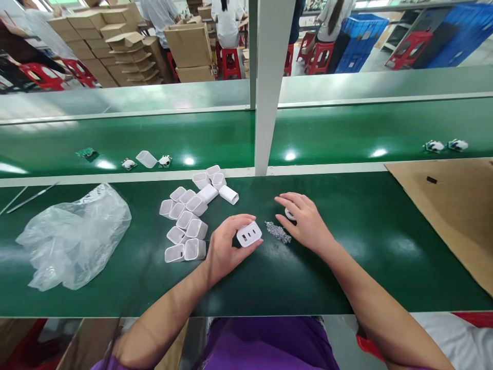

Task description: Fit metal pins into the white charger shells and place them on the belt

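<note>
My left hand [227, 241] is closed around a white charger housing [249, 234], its end with several port slots turned up toward me. To its right a small heap of translucent grey pieces [278, 232] lies on the green table; the single pieces are too small to name. Over the far side of that heap, my right hand [304, 221] is open with fingers stretched out. A small white round thing [289, 215] shows partly beneath its fingers, the rest hidden. Left of my left hand stand and lie several empty white charger housings [196, 228], grouped loosely.
A crumpled clear plastic bag [77, 236] lies at left, a cardboard sheet [447, 205] at right. Behind a low rail and a white post [269, 87], a green belt [327, 128] carries circuit boards [434, 146] and a white housing [146, 159]. People sit and stand beyond.
</note>
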The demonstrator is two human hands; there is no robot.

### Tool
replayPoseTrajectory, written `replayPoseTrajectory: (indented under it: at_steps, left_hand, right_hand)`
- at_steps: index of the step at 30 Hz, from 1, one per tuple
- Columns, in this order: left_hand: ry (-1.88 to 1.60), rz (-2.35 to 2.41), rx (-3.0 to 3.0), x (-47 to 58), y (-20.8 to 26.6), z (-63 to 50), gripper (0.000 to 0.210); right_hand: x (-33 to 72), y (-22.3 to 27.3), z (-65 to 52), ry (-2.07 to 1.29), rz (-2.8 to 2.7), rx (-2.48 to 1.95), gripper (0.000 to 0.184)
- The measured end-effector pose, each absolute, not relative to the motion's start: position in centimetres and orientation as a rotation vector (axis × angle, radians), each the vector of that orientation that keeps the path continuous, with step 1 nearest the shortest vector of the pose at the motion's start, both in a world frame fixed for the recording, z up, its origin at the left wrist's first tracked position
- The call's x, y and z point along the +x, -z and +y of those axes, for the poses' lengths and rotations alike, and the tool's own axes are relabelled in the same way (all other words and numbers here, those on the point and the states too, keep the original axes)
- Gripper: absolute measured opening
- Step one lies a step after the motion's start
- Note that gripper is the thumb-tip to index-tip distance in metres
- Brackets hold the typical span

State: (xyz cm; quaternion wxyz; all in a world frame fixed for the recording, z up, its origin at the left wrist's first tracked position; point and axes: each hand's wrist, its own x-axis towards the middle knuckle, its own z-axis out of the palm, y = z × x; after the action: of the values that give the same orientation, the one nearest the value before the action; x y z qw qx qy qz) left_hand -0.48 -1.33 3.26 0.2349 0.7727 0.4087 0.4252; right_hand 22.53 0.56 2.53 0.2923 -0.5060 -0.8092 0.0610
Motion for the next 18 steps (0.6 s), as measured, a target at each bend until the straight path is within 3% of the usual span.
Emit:
replayPoseTrajectory:
  at_steps: [6,18]
  left_hand:
    - [-0.993,1.174,1.773,-0.1,-3.8,-1.5,0.025]
    - [-0.897,1.139,1.971,-0.1,-3.7,-1.5,0.028]
  right_hand:
    - [18.8,-5.0,-2.1,-0.681,-1.87,-0.908,0.018]
    - [18.1,-3.9,-2.4,-0.914,-1.689,-0.911,0.015]
